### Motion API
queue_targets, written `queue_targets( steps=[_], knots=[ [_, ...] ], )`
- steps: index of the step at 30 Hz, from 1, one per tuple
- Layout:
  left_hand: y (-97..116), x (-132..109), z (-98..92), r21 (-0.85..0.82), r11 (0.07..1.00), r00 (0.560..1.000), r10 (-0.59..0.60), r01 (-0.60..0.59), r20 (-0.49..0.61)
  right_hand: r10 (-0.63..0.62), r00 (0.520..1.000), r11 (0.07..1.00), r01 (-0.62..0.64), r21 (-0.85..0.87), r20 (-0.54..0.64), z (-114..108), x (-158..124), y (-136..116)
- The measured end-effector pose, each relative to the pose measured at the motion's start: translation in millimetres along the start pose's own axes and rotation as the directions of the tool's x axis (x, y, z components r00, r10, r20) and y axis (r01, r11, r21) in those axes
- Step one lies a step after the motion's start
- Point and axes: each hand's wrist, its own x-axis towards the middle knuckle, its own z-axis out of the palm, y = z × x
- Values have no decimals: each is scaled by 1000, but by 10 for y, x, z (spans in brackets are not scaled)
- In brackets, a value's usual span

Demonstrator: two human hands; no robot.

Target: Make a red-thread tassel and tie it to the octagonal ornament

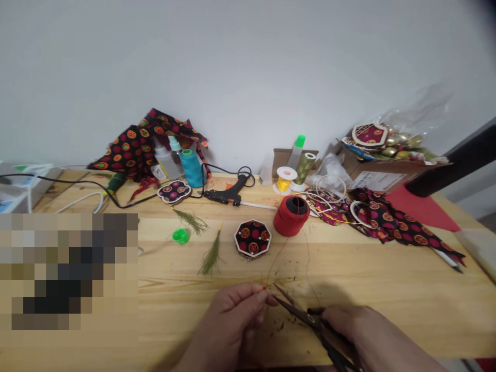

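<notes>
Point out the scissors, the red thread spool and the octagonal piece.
Scissors [311, 319]: head view, on the pivot between blades and handles.
Red thread spool [289, 219]: head view, on the red wound side.
Octagonal piece [252, 239]: head view, at the middle of its patterned face.

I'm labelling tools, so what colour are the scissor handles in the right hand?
The scissor handles are black; the head view shows them best.
</notes>
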Motion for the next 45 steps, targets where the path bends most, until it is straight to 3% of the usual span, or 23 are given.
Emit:
queue_targets(
  steps=[5,8,11,14,24,31,36,45],
  knots=[
    [-3,11,-16,37,999,999,-12,11,33,6,1000,998,-7,69,17,-12,31,-86],
    [1,2,-12,89,996,999,4,-8,50,93,992,987,-103,127,82,28,28,-141],
    [8,-13,-6,113,993,997,28,-36,74,161,985,984,-165,61,70,86,34,-174],
    [12,-19,-6,132,991,994,17,-31,106,157,986,987,-158,28,54,111,50,-188],
    [-22,-2,-22,150,987,994,42,-58,105,82,987,958,-116,261,138,70,27,-246],
    [-23,-24,-11,118,992,995,21,-32,93,85,993,986,-95,137,75,82,51,-192],
    [-19,-30,1,96,995,997,13,-20,73,72,992,981,-89,172,106,104,65,-140],
    [-42,-12,-17,94,995,996,26,-33,80,-13,998,985,2,171,61,117,70,-17]
  ],
)
